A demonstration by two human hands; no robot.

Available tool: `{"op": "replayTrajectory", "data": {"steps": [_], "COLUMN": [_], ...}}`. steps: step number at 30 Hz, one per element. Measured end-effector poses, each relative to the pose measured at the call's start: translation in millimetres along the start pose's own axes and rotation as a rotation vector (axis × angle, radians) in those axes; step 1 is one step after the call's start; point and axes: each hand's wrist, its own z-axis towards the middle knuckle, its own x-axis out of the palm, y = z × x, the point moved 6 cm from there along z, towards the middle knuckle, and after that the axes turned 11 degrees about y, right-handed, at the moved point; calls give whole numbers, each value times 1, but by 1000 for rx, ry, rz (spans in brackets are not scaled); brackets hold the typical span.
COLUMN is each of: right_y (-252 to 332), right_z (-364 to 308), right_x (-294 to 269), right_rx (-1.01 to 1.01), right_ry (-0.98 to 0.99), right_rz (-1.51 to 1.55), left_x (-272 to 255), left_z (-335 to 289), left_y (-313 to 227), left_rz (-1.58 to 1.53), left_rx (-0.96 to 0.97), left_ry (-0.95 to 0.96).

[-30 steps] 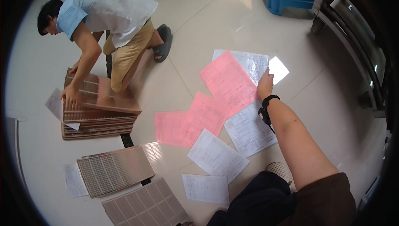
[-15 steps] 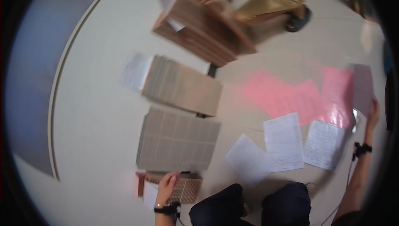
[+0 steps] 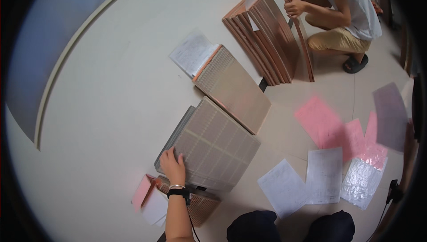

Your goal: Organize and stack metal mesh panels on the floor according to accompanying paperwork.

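Observation:
My left hand (image 3: 172, 167) rests at the left edge of a stack of grey gridded panels (image 3: 218, 146) leaning against the wall. Its thumb lies apart from the fingers, and no panel is lifted. At the far right, my right hand (image 3: 410, 128) is mostly lost in the dark rim. It holds a grey sheet (image 3: 389, 116) by its right side, above several pink sheets (image 3: 320, 117) on the floor. Below my left wrist sits a low stack of brown gridded panels (image 3: 202, 208), with a pink sheet (image 3: 143, 192) and white paper (image 3: 155, 208) at its left end.
A co-worker (image 3: 351, 15) squats at the upper right, holding a brown panel (image 3: 304, 46) beside a leaning brown stack (image 3: 267, 41). Between stacks stands a tan panel stack (image 3: 235, 88) with paper (image 3: 192, 52) on top. White sheets (image 3: 324, 175) lie before my knees (image 3: 253, 226).
My left hand has moved up from the low brown stack to the grey panels. The view has turned. The co-worker has pulled a brown panel away from the far stack.

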Motion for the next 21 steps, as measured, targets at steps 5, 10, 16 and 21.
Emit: {"op": "replayTrajectory", "data": {"steps": [5, 10, 16, 21], "right_y": [119, 247, 342, 418], "right_z": [26, 56, 116, 158], "right_x": [27, 50, 69, 41], "right_rx": [-34, -179, -225, -392], "right_ry": [180, 284, 246, 137], "right_rz": [65, 95, 83, 204], "left_x": [14, 6, -14, -25], "left_z": [3, 3, 1, 8], "left_y": [18, 25, 18, 45], "left_rz": [130, -9, -153, -366], "left_rx": [-15, 52, 126, 91], "left_ry": [-26, -134, -84, -92]}}
